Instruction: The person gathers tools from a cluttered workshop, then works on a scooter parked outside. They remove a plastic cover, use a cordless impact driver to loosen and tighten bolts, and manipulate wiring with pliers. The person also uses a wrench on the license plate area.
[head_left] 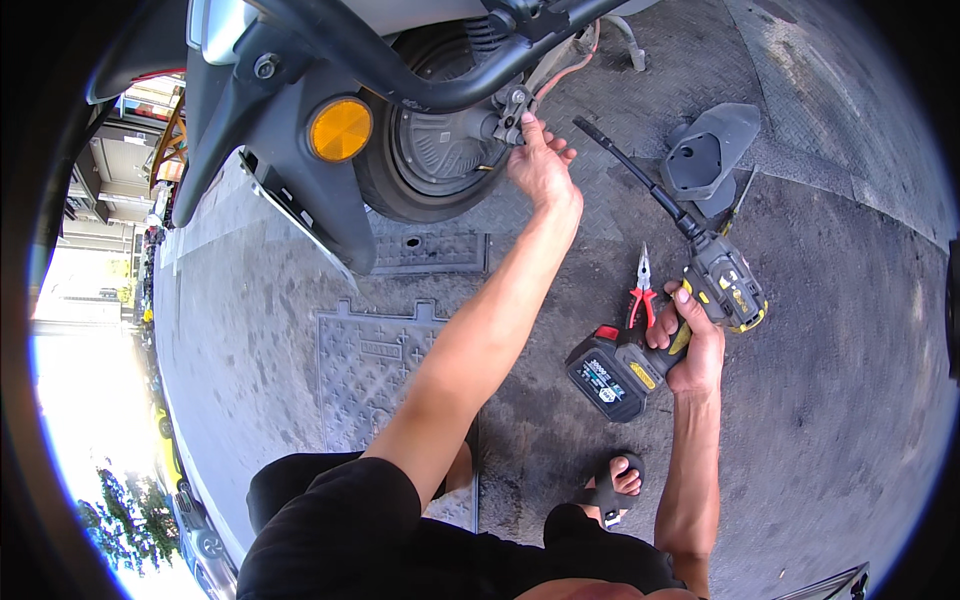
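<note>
At the wheel hub [435, 145] of a parked scooter, my left hand [545, 175] is closed, thumb and fingertips touching a small metal bracket [513, 103]. Whatever lies between those fingertips is too hidden to name. My right hand [697, 345] is wrapped round the grip of a cordless impact wrench [722, 272]. Its long black extension shaft [640, 175] slants up and left, the tip stopping to the right of my left hand, apart from the hub. A dark battery pack [606, 375] is fitted at the base of the grip.
Red-handled needle-nose pliers [642, 285] lie just left of the wrench. Dark plastic cover parts [712, 150] rest on the pavement beyond it. The scooter's black tube frame [400, 85] and an orange reflector [340, 129] overhang the wheel. Metal access covers [385, 360] are set into the ground.
</note>
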